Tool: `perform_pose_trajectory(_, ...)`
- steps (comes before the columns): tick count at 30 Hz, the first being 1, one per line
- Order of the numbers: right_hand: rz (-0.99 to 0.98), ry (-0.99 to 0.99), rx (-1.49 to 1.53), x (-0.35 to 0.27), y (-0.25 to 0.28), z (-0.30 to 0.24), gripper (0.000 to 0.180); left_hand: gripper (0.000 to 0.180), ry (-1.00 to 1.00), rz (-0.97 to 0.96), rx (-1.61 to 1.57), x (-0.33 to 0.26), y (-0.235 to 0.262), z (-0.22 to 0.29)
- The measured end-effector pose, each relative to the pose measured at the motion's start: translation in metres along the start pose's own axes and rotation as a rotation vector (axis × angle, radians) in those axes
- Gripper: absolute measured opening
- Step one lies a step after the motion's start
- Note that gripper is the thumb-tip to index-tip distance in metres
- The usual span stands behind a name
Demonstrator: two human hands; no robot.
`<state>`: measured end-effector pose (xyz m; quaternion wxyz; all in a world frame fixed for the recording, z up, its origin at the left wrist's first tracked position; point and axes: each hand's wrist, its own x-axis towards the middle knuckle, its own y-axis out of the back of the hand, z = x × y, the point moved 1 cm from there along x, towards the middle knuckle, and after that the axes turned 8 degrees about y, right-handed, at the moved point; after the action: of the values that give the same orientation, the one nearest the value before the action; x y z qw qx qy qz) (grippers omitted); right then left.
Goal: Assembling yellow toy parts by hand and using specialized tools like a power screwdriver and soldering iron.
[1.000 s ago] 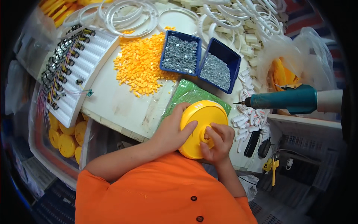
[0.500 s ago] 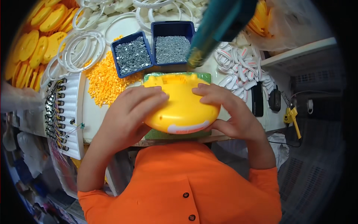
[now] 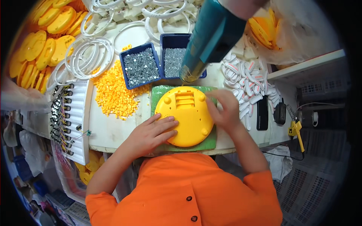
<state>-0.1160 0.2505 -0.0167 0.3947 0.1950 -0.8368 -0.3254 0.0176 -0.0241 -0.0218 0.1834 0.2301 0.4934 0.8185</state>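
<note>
A round yellow plastic housing lies on a green mat, its open battery compartment facing up near the far edge. My left hand rests across the housing's near left part with fingers stretched out and slightly spread. At the far right rim, my right hand has its thumb and bent fingers against the edge; some fingertips are hidden. Just beyond the housing hangs a teal power screwdriver, its tip pointing down and touched by neither hand.
Two blue bins of screws stand behind the mat. Small yellow parts are heaped left, near a white foam tray of wired components. White strap-like pieces, a black phone-like slab and a yellow-handled tool lie right.
The housing has gone from tilted in both hands to flat on the mat, compartment up. My left hand has slid nearer me; my right has shifted to the far right rim.
</note>
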Motion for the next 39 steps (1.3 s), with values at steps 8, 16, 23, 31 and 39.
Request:
perform_pose_trajectory(8, -0.043, 0.247, -0.096, 0.094, -0.063, 0.097, 0.007, 0.03, 0.22, 0.184, -0.367, 0.032, 0.014, -0.005)
perform_pose_trajectory(16, -0.077, 0.201, -0.124, 0.112, -0.044, 0.06, 0.013, 0.019, 0.332, 0.515, 0.182, 0.129, 0.021, -0.075)
perform_pose_trajectory(23, 0.002, -0.232, -0.039, 0.055, -0.007, 0.031, 0.013, 0.015, 0.374, 0.352, 0.199, 0.138, 0.009, -0.099)
perform_pose_trajectory(31, -0.134, -0.035, -0.014, 0.002, 0.007, -0.027, 0.012, 0.011, 0.333, 0.349, 0.17, 0.144, 0.011, -0.101)
perform_pose_trajectory(39, -0.127, 0.083, -0.162, -0.009, -0.007, -0.034, 0.014, 0.011, 0.44, 0.424, -0.173, 0.114, 0.028, -0.066)
